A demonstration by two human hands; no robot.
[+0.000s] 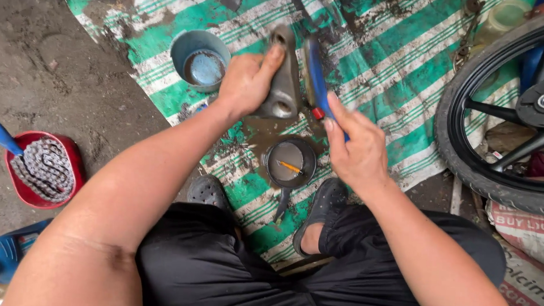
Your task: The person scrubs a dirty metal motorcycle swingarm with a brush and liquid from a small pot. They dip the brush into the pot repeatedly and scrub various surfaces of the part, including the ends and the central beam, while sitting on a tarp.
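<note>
Grey metal bracket (282,81) stands upright on the green-striped mat (402,61), gripped by the left hand (245,81) with the thumb across its top. Just beside it, the right hand (355,151) is closed around a blue-handled brush (316,82), held against the bracket's right side, above a small dark pan (290,162).
</note>
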